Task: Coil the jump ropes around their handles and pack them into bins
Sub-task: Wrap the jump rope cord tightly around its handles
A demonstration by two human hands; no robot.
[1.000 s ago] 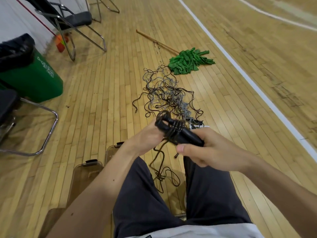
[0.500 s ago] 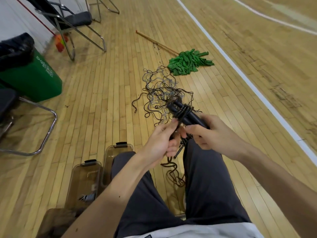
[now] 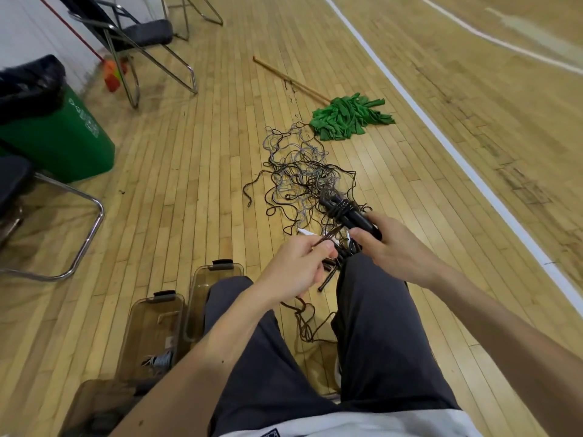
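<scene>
Right grip clamped round the black handles, held out ahead of the legs, several turns of rope already banded near the far end. Left grip pinched on the rope strand, now drawn down and leftward from the coil, where half a second earlier close under the handles: seemingly one more turn laid and being pulled snug. Slack not yet wound, looped on the floor between the legs; coiling judged unfinished, packing still ahead. Farther out, tangle of other ropes on the boards; clear bins beside the left leg, one with a grey bundle inside; green mop beyond.
</scene>
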